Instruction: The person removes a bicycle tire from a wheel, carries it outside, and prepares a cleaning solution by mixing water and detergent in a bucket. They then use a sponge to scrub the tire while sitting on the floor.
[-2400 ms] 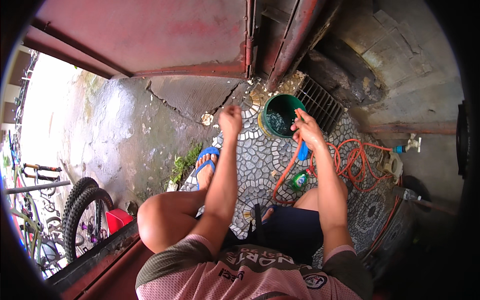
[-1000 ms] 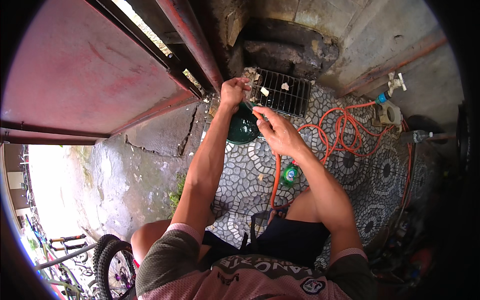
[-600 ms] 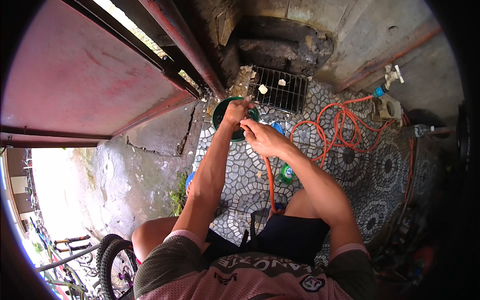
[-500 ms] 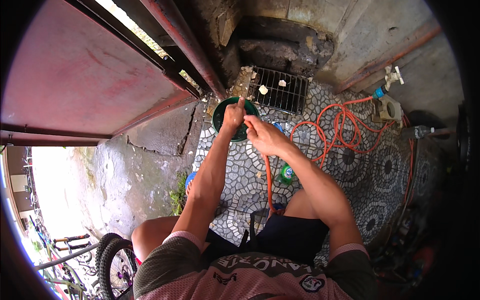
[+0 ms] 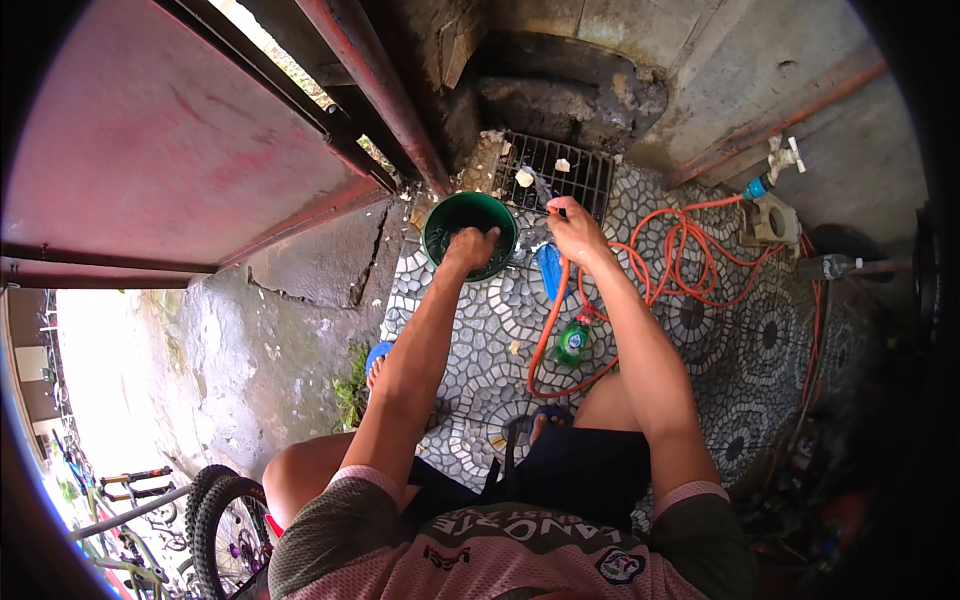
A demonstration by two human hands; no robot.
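My left hand (image 5: 470, 247) reaches into a green bucket (image 5: 470, 203) on the pebble-patterned floor. Its thumb shows at the side, while the other fingers are hidden below the palm, inside the bucket. My right hand (image 5: 578, 236) is closed round the end of an orange hose (image 5: 546, 335), to the right of the bucket. A stream of water seems to come from the hose end, toward the metal floor grate (image 5: 585, 190). Below my right hand lies a blue plastic piece (image 5: 550, 270). Nearer to me is a green bottle (image 5: 573, 343).
Loops of hose run to a tap (image 5: 784, 158) on the right wall. A clear bottle (image 5: 828, 267) lies near that wall. Pale chunks (image 5: 524, 177) sit on the grate. A red metal gate (image 5: 190, 150) stands at left, and a bicycle wheel (image 5: 240, 540) at lower left.
My right hand has moved right with the hose, away from the bucket and my left hand. My left hand has turned down into the bucket. The blue piece is now uncovered.
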